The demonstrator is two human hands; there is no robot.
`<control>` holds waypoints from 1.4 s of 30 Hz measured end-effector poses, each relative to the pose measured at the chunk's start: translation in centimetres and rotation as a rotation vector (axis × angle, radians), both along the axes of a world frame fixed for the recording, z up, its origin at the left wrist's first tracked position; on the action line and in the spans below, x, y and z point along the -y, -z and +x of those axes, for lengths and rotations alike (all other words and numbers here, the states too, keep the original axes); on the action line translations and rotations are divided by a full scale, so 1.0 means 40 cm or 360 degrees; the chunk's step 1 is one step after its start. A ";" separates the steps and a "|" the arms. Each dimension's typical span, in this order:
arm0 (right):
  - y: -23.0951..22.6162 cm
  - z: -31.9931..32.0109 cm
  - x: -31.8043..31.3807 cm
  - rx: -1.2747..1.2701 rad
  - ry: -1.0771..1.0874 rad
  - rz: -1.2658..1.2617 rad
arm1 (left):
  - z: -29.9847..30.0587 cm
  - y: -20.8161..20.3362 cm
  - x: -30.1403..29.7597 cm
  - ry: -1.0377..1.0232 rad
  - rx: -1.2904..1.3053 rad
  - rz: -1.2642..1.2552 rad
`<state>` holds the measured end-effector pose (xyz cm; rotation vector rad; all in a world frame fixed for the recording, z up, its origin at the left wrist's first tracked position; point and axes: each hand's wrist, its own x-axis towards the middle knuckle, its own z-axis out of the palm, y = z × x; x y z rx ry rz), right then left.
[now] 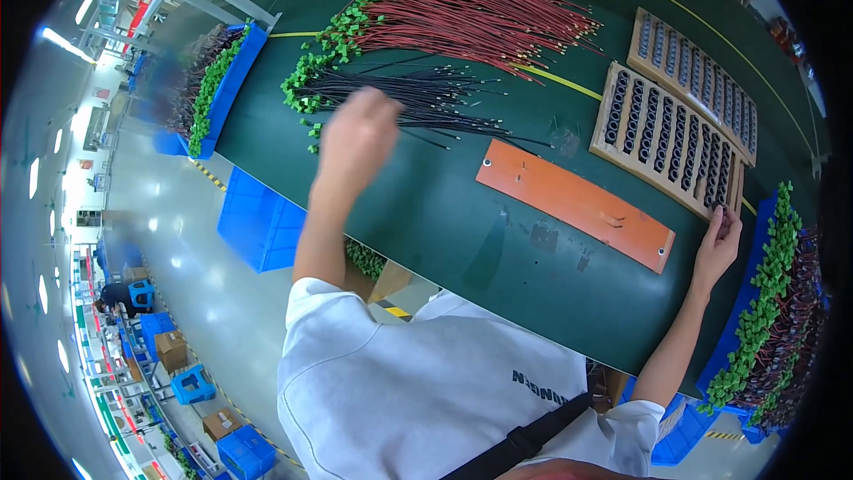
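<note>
My left hand (360, 129) is over the near end of a bundle of black wires (426, 93) with green connectors on their left ends. Its fingers are curled in, slightly blurred, and what they hold, if anything, is hidden. At the near right corner of a wooden tray (607, 129) my right hand (718, 247) has its fingers bent together beside the last of the black ring-shaped parts (673, 129). Whatever lies between those fingertips cannot be made out. An orange board (569, 204) with small metal pins and a screw at each end lies between the hands.
Red wires (480, 13) with green connectors lie behind the black ones. A second wooden tray (635, 40) of similar parts stands beyond the first. Blue bins of wires flank the green table, one at left (233, 80), one at right (742, 329). Another blue bin (258, 222) sits below the left edge.
</note>
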<state>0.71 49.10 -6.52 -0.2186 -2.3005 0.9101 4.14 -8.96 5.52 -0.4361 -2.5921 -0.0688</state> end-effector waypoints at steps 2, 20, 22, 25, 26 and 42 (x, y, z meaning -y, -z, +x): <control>-0.002 0.002 -0.001 0.0006 0.0011 0.0002 | -0.001 -0.091 0.062 -0.0433 -0.0256 0.0036; -0.004 -0.004 -0.008 0.0044 -0.0026 -0.0037 | -0.443 0.072 0.158 0.0107 0.1022 0.0072; -0.010 0.001 -0.004 0.0092 -0.0014 -0.0048 | -0.445 0.083 0.145 -0.0065 0.0841 -0.0012; -0.010 -0.004 -0.003 0.0095 -0.0022 -0.0068 | -0.452 0.115 0.143 0.0007 0.0388 -0.0107; -0.009 -0.004 -0.003 0.0066 -0.0044 -0.0078 | -0.456 0.123 0.143 0.0011 0.0387 -0.0109; -0.016 -0.004 0.004 0.0114 -0.0014 -0.0065 | -0.636 0.125 0.124 0.0014 0.0228 -0.0352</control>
